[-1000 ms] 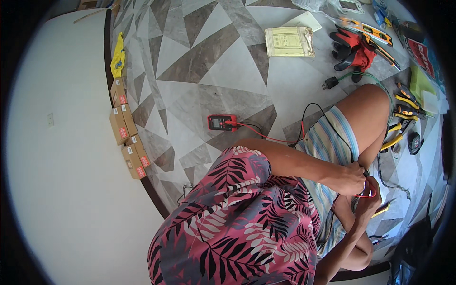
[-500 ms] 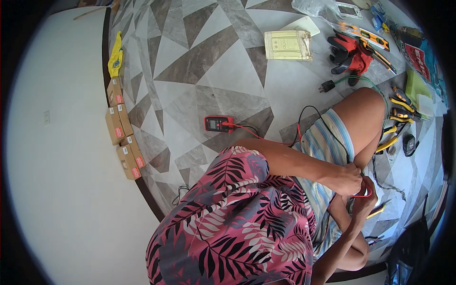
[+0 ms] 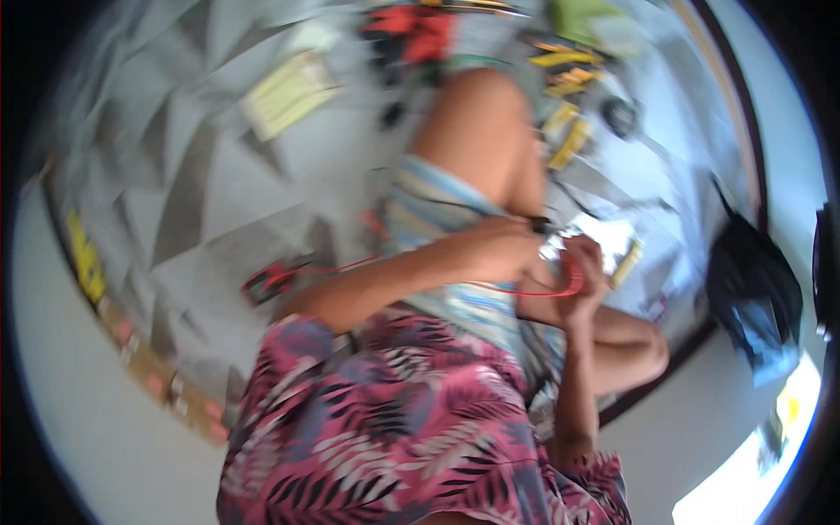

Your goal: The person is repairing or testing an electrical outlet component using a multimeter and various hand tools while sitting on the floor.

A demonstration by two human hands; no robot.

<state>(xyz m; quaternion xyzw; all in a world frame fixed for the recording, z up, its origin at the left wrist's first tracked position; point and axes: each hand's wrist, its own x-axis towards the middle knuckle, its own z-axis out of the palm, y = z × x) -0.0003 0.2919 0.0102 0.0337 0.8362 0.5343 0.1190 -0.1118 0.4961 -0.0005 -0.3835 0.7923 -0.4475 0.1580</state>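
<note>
My left hand (image 3: 514, 248) is closed in front of my bare knee, with a small dark piece (image 3: 542, 225) at its fingertips; blur hides what kind it is. Close beside it, my right hand (image 3: 588, 262) is curled around a red test probe (image 3: 573, 277). From that probe a red lead (image 3: 534, 295) runs left under my left forearm towards a red and black multimeter (image 3: 262, 285) on the floor. Something bright and silvery shows between the two hands, too smeared to name.
Beyond my knee lie yellow-handled pliers (image 3: 570, 144), a black roll (image 3: 619, 116) and red-black gloves (image 3: 411, 35). A yellowish booklet or box (image 3: 290, 94) is at upper left. Cardboard boxes (image 3: 166, 372) line the left wall. A black bag (image 3: 754, 280) stands at the right.
My head has turned, so the whole view has swung and blurred, and the bag at the right shows more fully. The hands have drawn slightly apart, and the red probe now shows in the right one.
</note>
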